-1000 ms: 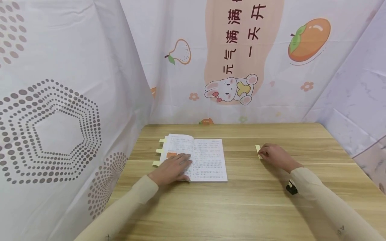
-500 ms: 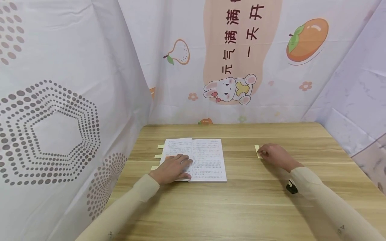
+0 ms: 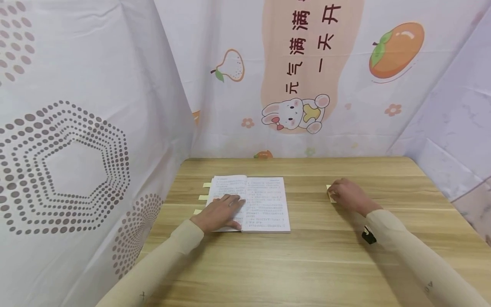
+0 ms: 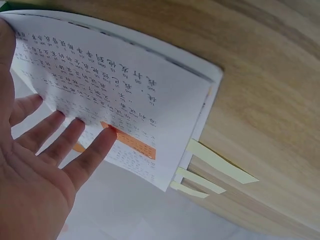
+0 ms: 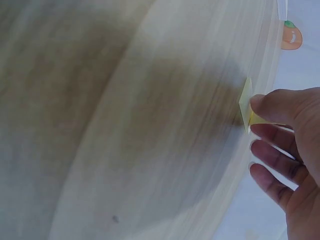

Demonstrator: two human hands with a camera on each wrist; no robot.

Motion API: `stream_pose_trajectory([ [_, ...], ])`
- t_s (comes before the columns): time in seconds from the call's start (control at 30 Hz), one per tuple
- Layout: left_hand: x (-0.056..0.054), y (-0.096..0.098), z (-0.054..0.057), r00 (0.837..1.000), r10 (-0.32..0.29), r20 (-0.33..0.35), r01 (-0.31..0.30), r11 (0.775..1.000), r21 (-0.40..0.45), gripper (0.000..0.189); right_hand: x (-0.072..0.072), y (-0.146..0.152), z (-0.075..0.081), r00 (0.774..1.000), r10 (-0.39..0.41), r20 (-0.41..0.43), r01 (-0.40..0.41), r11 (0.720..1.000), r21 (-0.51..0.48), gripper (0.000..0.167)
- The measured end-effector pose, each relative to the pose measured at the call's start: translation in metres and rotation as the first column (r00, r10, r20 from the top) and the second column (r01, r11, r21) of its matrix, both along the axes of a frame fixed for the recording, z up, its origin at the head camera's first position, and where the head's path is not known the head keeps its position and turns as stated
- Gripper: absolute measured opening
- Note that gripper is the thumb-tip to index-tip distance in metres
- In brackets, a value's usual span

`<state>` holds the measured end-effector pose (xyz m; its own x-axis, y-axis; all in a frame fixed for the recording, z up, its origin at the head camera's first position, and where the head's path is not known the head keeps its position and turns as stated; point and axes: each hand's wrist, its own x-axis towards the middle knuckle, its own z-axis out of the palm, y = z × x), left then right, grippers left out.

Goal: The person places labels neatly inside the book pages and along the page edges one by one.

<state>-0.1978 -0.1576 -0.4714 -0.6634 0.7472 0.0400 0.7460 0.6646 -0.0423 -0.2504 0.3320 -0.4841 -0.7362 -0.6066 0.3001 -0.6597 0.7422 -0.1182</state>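
Yellow sticky paper (image 5: 258,119) is pinched between the thumb and forefinger of the right hand (image 3: 348,195), just beside a matching pad (image 5: 244,103) on the table (image 3: 268,268); whether it is wholly loose from that pad is hidden by the thumb. If it were tugged too sharply, the paper could be torn, or the pad, seemingly held by nothing else, dragged along. Near the wrist, a small black object (image 3: 369,235) could be knocked by the sleeve (image 3: 389,230). Well apart to the left, an opened book (image 3: 267,204) is steadied by the left hand (image 3: 220,212), its fingers spread on the left page; were that pressure eased, the page could be lifted by its own curve. Pale tabs (image 4: 222,162) jutting from the book's left edge could be creased if brushed.
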Motion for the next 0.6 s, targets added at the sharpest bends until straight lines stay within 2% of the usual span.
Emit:
stream_pose_trajectory([
  [0.17, -0.002, -0.001, -0.002, 1.0, -0.02, 0.02, 0.02, 1.0, 0.02, 0.095, -0.003, -0.002, 0.002, 1.0, -0.022, -0.015, 0.022, 0.999, 0.042, 0.01],
  [0.37, -0.003, -0.001, -0.001, 0.999, 0.001, 0.045, -0.001, 1.0, 0.012, 0.097, -0.005, -0.007, 0.009, 0.999, -0.032, -0.023, 0.033, 0.996, 0.088, 0.012],
  [0.6, -0.001, -0.004, -0.001, 0.997, 0.009, 0.073, -0.009, 1.0, -0.006, 0.098, -0.008, -0.008, 0.009, 0.995, -0.097, 0.019, 0.092, 0.983, 0.16, 0.011],
])
